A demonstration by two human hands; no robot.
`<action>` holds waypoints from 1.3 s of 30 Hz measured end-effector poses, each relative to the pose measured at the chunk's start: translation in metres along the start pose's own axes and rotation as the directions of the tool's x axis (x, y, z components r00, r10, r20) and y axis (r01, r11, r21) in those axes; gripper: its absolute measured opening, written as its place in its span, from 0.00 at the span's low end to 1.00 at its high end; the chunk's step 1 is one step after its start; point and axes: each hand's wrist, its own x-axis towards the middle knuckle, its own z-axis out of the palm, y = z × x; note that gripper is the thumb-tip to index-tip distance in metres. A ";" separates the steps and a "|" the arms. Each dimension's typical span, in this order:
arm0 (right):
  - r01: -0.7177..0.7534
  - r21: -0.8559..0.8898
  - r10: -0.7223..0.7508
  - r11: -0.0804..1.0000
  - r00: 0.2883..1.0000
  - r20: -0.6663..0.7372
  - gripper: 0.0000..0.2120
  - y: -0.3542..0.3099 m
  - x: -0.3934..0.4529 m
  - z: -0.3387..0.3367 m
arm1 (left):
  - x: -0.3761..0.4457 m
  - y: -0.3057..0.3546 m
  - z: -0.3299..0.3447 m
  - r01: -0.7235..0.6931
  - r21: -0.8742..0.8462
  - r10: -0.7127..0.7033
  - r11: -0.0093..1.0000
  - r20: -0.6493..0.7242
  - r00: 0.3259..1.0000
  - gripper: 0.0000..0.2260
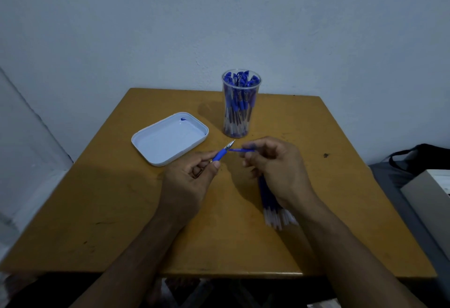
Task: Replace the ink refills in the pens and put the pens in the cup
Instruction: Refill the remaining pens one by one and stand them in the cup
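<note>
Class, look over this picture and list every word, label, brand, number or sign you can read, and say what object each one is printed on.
None: no readable text shows anywhere in this view.
The pens in the clear cup may carry print on their barrels, but it is too small and blurred to tell.
The white tray has only a blue ink blot, not writing.
The pen in the left hand shows no legible marking.

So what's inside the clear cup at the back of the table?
The clear cup is packed with blue pens standing upright, caps at the rim. Their count is unclear, since the outer pens hide the inner ones.
</note>
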 end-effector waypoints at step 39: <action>0.046 0.223 -0.044 0.974 0.999 -0.014 0.11 0.003 -0.008 0.007 | 0.007 0.003 0.009 0.104 -0.104 -0.087 0.989 0.155 0.984 0.11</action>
